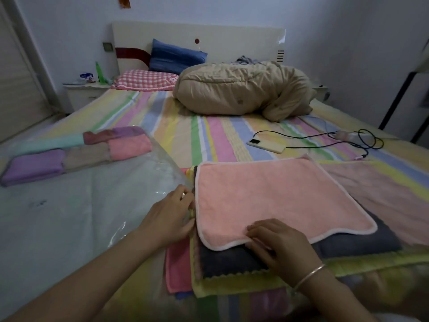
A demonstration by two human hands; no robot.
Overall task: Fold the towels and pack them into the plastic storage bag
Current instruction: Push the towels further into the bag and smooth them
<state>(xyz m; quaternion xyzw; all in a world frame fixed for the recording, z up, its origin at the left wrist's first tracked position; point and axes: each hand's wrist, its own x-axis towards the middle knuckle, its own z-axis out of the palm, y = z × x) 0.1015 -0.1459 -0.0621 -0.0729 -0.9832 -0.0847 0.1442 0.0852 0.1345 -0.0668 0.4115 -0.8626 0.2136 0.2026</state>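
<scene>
**Hands at the towel's edges**

A salmon-pink terry towel with white piping lies flat on a stack of grey, yellow and pink towels. The right hand pinches its near hem. The left hand grips the stack's left edge, just beside the clear plastic storage bag, which holds folded towels. Bare striped bedsheet lies beyond.

One plastic storage bag lies by the bed's left edge and holds six folded towels in two rows. Toward the foot edge are flat towels: one pink towel, one grey towel, one yellow towel, one rose towel, one pale cloth, and possibly a blue one, though only a sliver shows. At the head end are two pillows and one quilt. There is one phone, and two hands: left hand, right hand.
</scene>
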